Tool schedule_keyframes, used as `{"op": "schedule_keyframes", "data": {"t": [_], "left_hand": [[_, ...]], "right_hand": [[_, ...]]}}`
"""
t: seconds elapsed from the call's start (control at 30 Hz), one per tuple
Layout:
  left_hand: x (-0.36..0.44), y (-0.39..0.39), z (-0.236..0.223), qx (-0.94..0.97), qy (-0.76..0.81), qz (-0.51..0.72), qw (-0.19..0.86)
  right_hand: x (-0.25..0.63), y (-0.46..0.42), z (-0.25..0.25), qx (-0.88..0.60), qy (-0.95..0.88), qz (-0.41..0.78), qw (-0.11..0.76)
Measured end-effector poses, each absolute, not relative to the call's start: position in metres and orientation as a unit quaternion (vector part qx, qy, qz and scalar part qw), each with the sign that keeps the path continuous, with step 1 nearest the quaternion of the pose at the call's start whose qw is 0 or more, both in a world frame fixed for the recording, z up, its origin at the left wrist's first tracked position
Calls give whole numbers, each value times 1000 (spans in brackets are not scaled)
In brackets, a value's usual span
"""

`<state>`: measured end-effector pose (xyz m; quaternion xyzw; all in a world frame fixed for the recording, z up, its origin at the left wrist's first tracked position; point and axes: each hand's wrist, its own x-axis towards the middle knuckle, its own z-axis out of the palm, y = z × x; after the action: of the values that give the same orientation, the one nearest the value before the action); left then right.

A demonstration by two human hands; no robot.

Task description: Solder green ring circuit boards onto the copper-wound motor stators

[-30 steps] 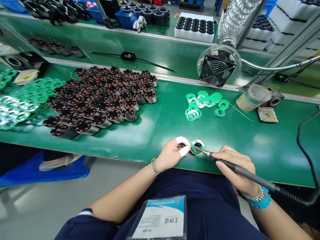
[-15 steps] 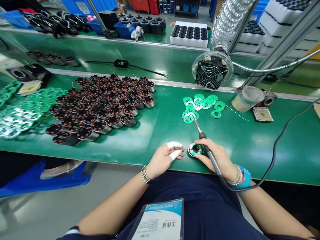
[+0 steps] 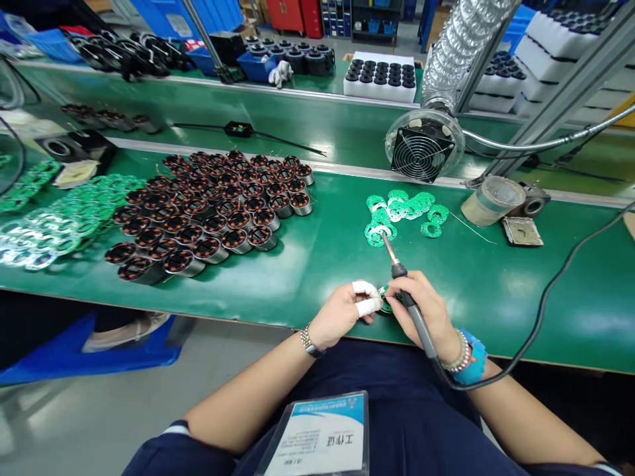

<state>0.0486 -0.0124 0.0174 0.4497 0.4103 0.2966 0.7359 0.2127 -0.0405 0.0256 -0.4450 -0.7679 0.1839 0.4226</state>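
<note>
The left hand is positioned near the front edge of the green surface, its fingers curled inward, with white wrappings on two fingers; whether a firm grip is being applied cannot be determined. The right hand is closed around the handle of a soldering iron, the tip of which is directed away from the body, toward a loose pile of green circuit-board rings. A small green circuit board is located between the two hands, close to the front edge, and is largely hidden by the fingers; its seating cannot be confirmed. Ranks of copper-wound stators are set out to the left. Several hazards are judged to be present. If the iron is hot, contact between its tip and the nearby rings could scorch them. Should the cord be snagged, the iron could be dragged out of line. Slippage of the small board could bring the fingers within reach of the tip, and a dropped board could be lost over the edge.
</note>
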Motion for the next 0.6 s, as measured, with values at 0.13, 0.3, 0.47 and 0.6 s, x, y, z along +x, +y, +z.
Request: {"op": "schedule_keyframes", "data": {"t": [0.13,0.3,0.47,0.6], "left_hand": [[45,-15,10,445,417,306,731],[42,-15,6,478,420,293,714],[41,-15,4,476,422,290,715],[40,-14,2,486,419,283,713]], "right_hand": [[210,-45,25,-445,-770,187,417],[227,-60,37,-465,-738,187,452],[248,-75,48,-436,-751,225,442],[251,-81,52,-435,-744,270,431]]}}
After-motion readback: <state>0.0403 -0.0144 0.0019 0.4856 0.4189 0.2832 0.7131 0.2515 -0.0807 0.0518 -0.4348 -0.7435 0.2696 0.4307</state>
